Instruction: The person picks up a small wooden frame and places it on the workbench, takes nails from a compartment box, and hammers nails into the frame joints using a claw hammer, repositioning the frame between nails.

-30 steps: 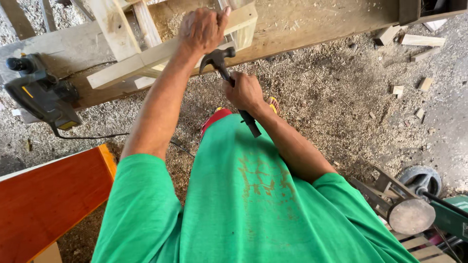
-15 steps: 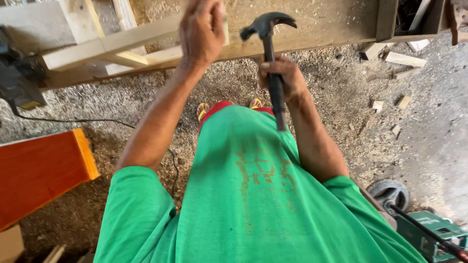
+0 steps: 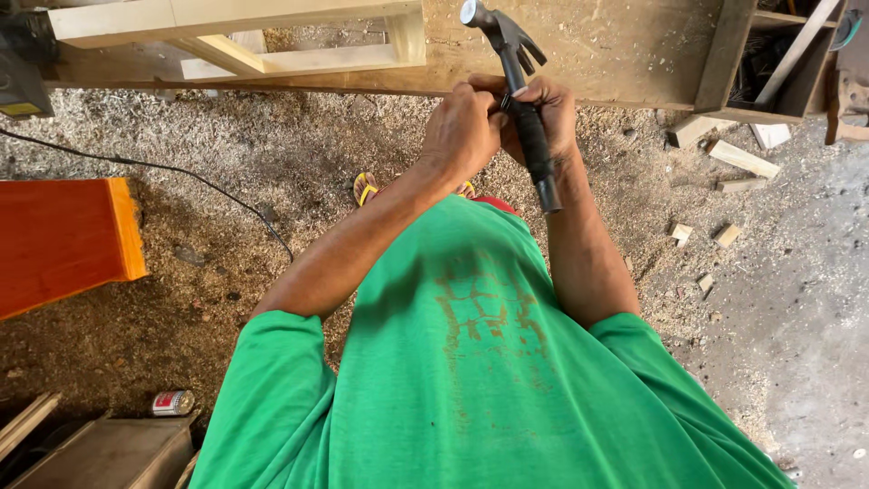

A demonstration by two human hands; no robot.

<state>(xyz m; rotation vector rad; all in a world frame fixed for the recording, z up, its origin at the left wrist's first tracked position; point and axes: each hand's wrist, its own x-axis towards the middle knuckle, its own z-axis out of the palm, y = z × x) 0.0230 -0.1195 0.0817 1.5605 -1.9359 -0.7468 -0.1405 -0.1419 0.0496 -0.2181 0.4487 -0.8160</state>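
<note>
While sawdust is spread over the floor (image 3: pixel 272 181), a wooden frame (image 3: pixel 272 36) is seen on the surface (image 3: pixel 615 54). A hammer (image 3: pixel 525 109) is gripped upright by the closed right hand (image 3: pixel 548 118), the curled left hand (image 3: pixel 462 131) pressed against its handle.

Hammer (image 3: pixel 516 91) upright in right hand (image 3: pixel 548 113), left hand (image 3: pixel 462 131) touching alongside. Wooden frame (image 3: pixel 235 36) ahead on bench. Board (image 3: pixel 63 240) left; offcuts (image 3: pixel 724 195) right on sawdust.
</note>
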